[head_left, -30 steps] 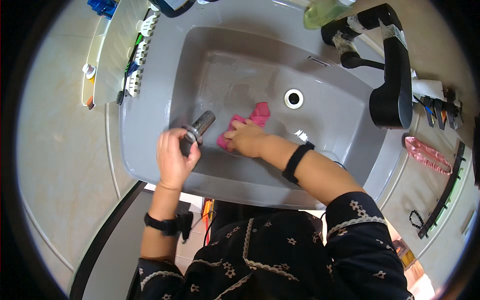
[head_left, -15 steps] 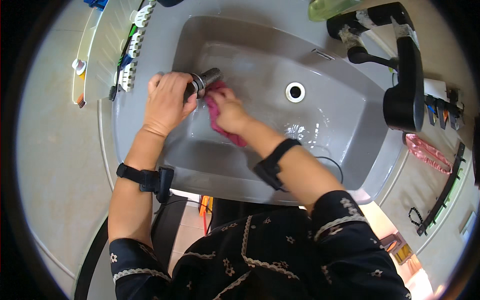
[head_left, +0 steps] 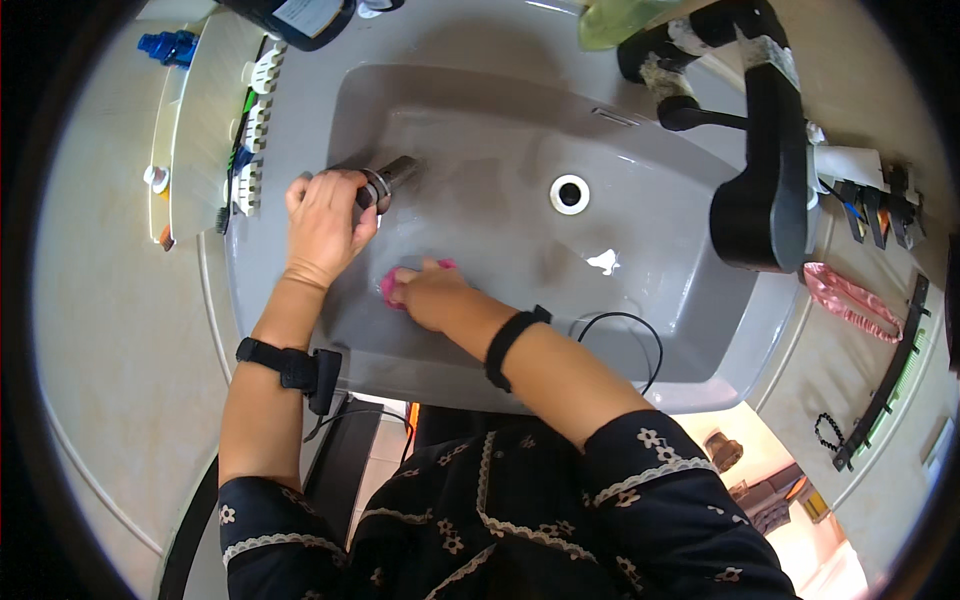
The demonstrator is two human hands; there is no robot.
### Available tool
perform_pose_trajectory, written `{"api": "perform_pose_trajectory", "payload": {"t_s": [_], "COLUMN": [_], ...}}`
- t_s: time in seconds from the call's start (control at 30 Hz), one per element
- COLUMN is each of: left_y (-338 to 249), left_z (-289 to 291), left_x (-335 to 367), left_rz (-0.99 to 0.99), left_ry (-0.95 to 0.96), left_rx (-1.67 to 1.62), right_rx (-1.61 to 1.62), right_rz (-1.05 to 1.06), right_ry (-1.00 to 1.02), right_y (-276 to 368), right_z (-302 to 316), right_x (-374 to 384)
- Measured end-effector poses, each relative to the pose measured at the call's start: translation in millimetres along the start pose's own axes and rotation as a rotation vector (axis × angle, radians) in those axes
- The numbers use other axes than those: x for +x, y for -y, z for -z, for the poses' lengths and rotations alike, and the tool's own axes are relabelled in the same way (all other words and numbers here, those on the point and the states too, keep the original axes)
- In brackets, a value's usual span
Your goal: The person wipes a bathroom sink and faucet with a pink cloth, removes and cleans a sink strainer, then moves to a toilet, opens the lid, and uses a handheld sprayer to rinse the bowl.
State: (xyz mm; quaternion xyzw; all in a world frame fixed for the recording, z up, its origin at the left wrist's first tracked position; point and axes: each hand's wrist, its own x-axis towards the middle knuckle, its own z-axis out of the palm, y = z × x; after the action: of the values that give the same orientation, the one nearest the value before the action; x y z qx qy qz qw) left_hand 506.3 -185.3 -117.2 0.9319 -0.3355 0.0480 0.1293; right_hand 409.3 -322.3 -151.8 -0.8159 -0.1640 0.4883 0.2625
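Note:
My left hand (head_left: 325, 215) is closed around a dark cylindrical object (head_left: 398, 177) with a silvery ring and a narrower grey end, held over the left side of the grey sink (head_left: 480, 75). The grip hides most of its body, so its exact kind is unclear. Lower in the basin, my right hand (head_left: 433, 297) is closed on a pink cloth (head_left: 392, 287), pressed close to the basin's surface. Only small parts of the cloth show past the fingers. The two hands are apart, with the right one nearer to my body.
A black tap (head_left: 765, 170) reaches over the basin's right side, beyond the white-rimmed drain (head_left: 570, 194). White holders with brushes (head_left: 250, 150) line the left rim. A dark bottle (head_left: 300, 20) and a green one (head_left: 615, 22) stand behind. A pink headband (head_left: 850, 303) lies at right.
My right hand has moved the pink cloth away from the cylindrical object, toward me and slightly left. My left hand still holds the object, a little lower in the picture; the view has shifted.

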Motion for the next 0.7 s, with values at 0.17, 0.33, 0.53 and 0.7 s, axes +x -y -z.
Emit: {"api": "perform_pose_trajectory", "payload": {"t_s": [0.17, 0.33, 0.53, 0.7], "left_y": [-1.0, 0.6, -0.5, -0.2], "left_z": [-1.0, -3.1, -4.1, -4.3], "left_x": [2.4, -2.5, -3.8, -0.9], "left_rz": [0.001, 0.020, 0.037, 0.024], "left_ry": [-0.004, -0.005, 0.006, -0.017], "left_rx": [-0.023, -0.024, -0.015, 0.004], "right_rx": [-0.231, -0.022, 0.373, 0.506], "right_rz": [0.017, -0.273, -0.667, -1.167], "right_ry": [-0.108, -0.590, -0.832, -0.847], "right_y": [-101.9, -192.0, -286.7, -268.9], "right_z": [-24.8, -7.3, -85.7, -70.4], "right_x": [-54.3, -150.9, -236.9, -173.0]}}
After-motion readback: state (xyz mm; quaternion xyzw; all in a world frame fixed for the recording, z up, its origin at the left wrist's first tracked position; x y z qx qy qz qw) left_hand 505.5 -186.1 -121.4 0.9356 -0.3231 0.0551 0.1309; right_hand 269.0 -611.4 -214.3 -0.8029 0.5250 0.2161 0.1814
